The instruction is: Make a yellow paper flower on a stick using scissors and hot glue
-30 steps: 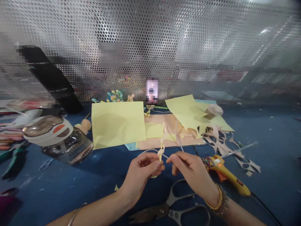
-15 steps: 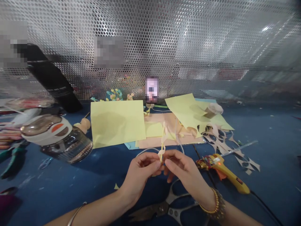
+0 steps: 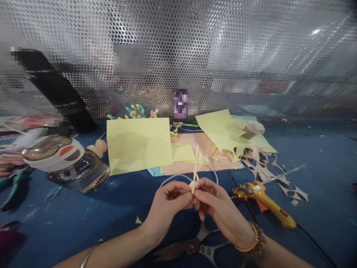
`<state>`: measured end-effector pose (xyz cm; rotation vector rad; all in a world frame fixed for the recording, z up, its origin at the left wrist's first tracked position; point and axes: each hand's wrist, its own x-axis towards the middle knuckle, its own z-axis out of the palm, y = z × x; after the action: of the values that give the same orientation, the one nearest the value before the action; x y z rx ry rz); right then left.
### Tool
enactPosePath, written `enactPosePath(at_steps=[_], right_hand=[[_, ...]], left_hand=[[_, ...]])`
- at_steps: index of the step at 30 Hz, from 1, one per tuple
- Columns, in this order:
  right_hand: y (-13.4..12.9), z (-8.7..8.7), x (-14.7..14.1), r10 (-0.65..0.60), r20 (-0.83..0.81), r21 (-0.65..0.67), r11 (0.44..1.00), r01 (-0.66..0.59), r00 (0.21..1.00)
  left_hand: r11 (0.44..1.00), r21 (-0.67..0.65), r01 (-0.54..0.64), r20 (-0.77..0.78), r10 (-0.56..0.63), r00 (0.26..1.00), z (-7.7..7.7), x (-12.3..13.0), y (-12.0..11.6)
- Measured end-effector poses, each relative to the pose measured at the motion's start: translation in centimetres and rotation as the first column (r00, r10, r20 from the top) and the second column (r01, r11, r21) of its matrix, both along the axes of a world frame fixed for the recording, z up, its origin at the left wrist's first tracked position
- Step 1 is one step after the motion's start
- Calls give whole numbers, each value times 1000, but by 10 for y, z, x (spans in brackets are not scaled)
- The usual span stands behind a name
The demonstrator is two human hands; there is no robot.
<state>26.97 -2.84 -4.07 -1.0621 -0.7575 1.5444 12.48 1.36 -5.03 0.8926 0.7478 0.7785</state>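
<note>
My left hand [image 3: 171, 203] and my right hand [image 3: 216, 201] meet at the lower middle, thumbs and fingertips pinched together on the base of a thin pale yellow paper piece [image 3: 196, 165]. The piece stands nearly upright above the fingertips, with a small pale strip curled around its lower part. A white cord [image 3: 174, 177] curves behind the hands. Grey scissors [image 3: 192, 246] lie open on the blue table just below them. Behind the piece are a yellow paper sheet [image 3: 139, 146] and pink paper [image 3: 189, 139].
A yellow glue gun [image 3: 275, 208] with its cable lies right, beside paper offcuts [image 3: 281, 182]. At left are a glass bottle [image 3: 80, 175], green-handled pliers [image 3: 15, 188] and a black case [image 3: 60, 93]. A small phone [image 3: 180, 105] leans against the perforated metal panel [image 3: 237, 56].
The upright paper piece has shifted slightly right and tilts a little more to the right. Both hands keep their pinch. The phone's screen picture has changed.
</note>
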Motion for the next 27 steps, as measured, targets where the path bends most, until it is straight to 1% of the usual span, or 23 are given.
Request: enactPosePath(at_steps=[6, 17, 27], right_hand=[[0, -1, 0, 5, -15, -2, 1000, -5, 1000], [-1, -2, 1, 11, -5, 20, 1000, -11, 1000], [2, -1, 2, 15, 15, 35, 999, -16, 1000]], left_hand=[[1000, 10, 8, -28, -8, 1000, 1, -1, -1], [999, 17, 27, -1, -27, 1000, 1, -1, -2], [1000, 15, 7, -7, -7, 1000, 0, 0, -1]])
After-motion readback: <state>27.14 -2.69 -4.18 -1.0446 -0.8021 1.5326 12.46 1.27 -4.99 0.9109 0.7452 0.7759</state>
